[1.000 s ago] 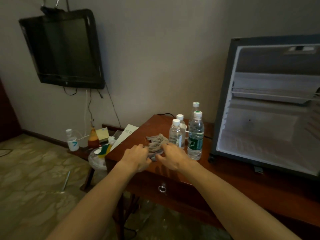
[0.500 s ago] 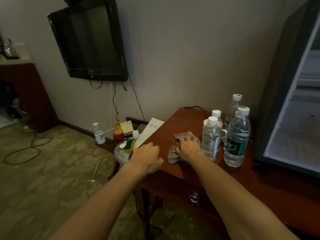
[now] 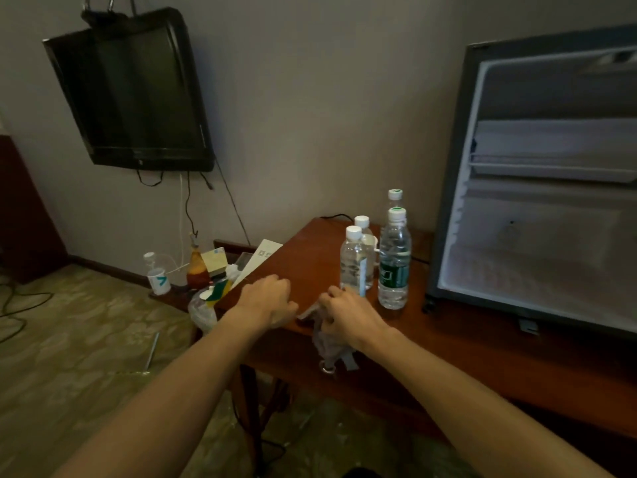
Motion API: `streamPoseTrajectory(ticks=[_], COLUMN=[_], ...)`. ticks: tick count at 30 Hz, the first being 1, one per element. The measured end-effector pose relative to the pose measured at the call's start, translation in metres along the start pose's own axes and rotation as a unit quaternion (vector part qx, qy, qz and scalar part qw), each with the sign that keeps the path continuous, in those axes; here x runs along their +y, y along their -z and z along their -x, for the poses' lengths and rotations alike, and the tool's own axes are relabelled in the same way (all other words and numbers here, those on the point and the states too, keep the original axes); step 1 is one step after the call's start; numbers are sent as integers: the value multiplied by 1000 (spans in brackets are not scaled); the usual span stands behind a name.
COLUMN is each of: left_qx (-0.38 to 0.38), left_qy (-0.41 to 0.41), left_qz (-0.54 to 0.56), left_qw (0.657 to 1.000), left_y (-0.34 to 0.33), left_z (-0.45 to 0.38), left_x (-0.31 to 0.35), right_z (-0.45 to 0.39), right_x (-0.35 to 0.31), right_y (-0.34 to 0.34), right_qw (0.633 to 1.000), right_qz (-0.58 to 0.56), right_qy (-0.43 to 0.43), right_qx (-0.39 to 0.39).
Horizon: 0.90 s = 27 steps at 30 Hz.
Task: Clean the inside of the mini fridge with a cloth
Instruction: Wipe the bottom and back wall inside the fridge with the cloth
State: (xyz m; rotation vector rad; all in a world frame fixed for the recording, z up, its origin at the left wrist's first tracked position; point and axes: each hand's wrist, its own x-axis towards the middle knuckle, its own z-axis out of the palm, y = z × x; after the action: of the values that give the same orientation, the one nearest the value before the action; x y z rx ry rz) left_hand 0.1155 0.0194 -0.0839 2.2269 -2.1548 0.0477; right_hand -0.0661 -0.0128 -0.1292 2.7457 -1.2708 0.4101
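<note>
Head view: right hand (image 3: pixel 348 317) fingers grasp the crumpled grey cloth (image 3: pixel 325 343), which hangs over the front edge of the reddish-brown wooden surface (image 3: pixel 482 357). Left hand (image 3: pixel 267 300) fingers curled, holding nothing. Open white-lined mini fridge (image 3: pixel 544 208) stands right; clear plastic water bottles (image 3: pixel 394 260) between.

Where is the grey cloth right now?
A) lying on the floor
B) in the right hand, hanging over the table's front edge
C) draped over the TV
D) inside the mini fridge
B: the right hand grips the grey cloth, which hangs past the wooden table edge.
</note>
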Motion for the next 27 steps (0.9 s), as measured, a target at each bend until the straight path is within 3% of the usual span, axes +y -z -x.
streamPoseTrajectory(ticks=[11, 22, 27], left_qx=[40, 7, 17], left_qy=[-175, -249, -251], left_qz=[34, 56, 63], left_qw=[983, 967, 966], left_y=[8, -28, -53], left_z=[3, -55, -76], left_x=[187, 302, 319], right_z=[115, 154, 160], right_x=[128, 272, 293], right_y=[93, 93, 42], right_qw=[987, 957, 965], right_qz=[65, 47, 61], right_qy=[-129, -263, -256], right_qx=[72, 114, -18])
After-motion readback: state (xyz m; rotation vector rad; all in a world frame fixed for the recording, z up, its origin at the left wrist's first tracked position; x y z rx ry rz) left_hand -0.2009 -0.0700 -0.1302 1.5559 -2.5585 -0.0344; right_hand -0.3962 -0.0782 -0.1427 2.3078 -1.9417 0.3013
